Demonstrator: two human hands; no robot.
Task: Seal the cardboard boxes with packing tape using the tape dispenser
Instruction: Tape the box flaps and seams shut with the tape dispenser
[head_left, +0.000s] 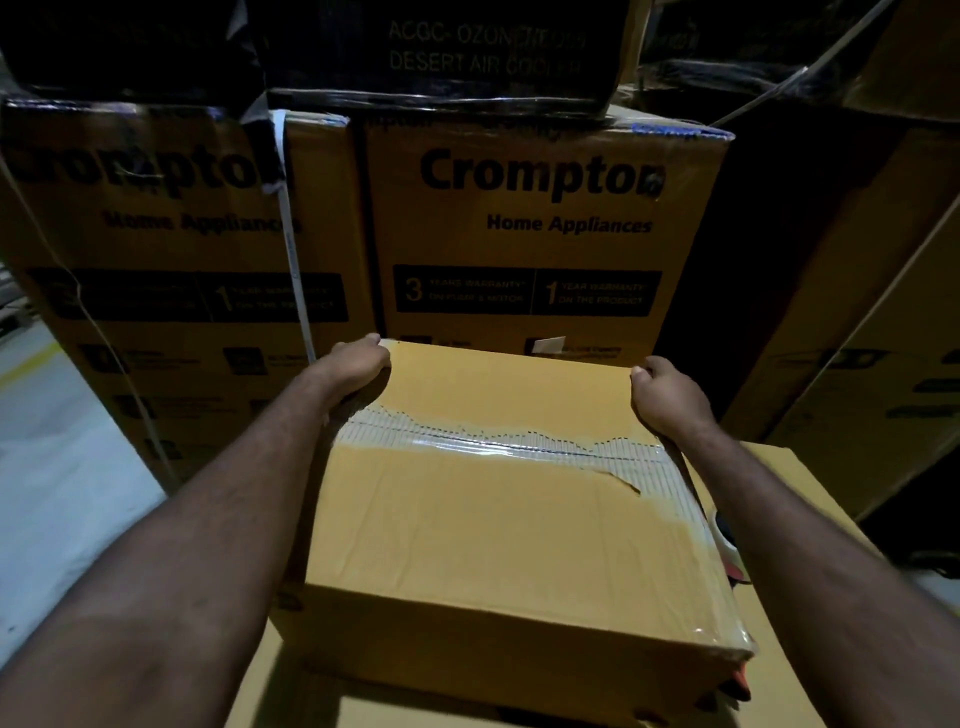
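A brown cardboard box (483, 525) sits in front of me on a larger flat box (789, 649). Clear tape runs across its top over a torn strip of paper, and more tape wraps the right edge. My left hand (353, 366) grips the box's far left corner, fingers curled over the edge. On the far right corner my right hand (667, 397) grips the same way. A tape dispenser (730, 551), red and dark, peeks out behind the box's right side, mostly hidden.
Tall Crompton appliance cartons (540, 234) stand stacked close behind the box, with dark wrapped cartons on top. More cartons (883, 374) lean at the right. Grey floor (57, 467) with a yellow line shows at the left.
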